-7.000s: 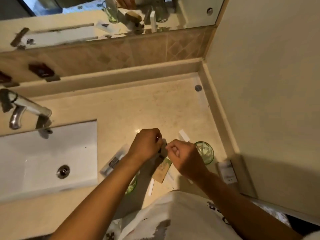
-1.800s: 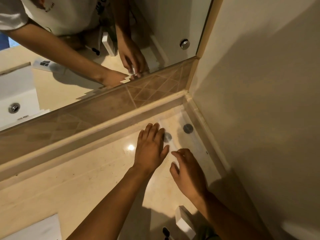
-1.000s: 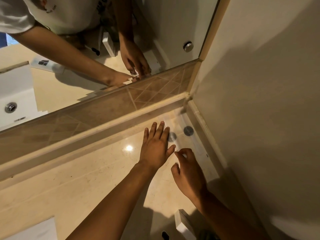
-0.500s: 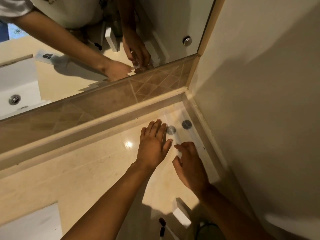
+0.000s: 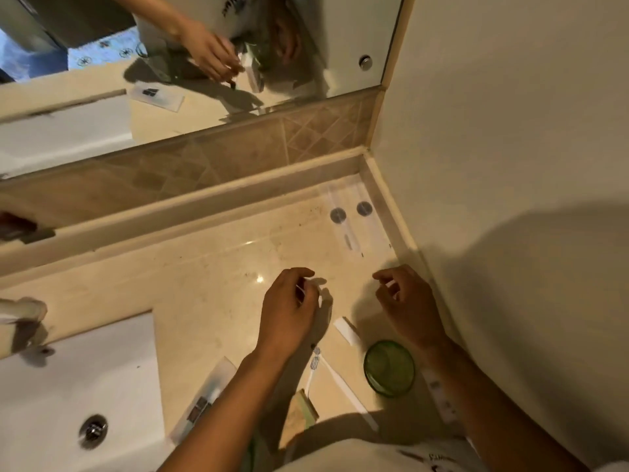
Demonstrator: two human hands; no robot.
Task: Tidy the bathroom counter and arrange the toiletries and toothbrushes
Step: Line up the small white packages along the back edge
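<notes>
My left hand (image 5: 289, 311) hovers over the middle of the beige counter (image 5: 211, 267), fingers curled around a thin white stick-like item, mostly hidden. My right hand (image 5: 410, 301) hangs beside it with loosely curled, parted fingers and holds nothing. Two clear packets with round grey discs (image 5: 350, 212) lie side by side in the back right corner. Two white toothbrushes (image 5: 326, 369) lie crossed just below my left hand. A small white box (image 5: 346, 330) and a green glass (image 5: 389, 367) sit between my forearms.
A white sink (image 5: 78, 386) with a tap (image 5: 20, 315) fills the left. A clear wrapped packet (image 5: 207, 393) lies at the sink's edge, a brown-green sachet (image 5: 301, 412) beside my left forearm, a white strip (image 5: 439, 393) along the right wall. Mirror (image 5: 204, 80) behind.
Both hands have pulled back from the back corner toward me, leaving the two clear packets lying there. The view has tipped down, bringing the toothbrushes, glass and sink into sight.
</notes>
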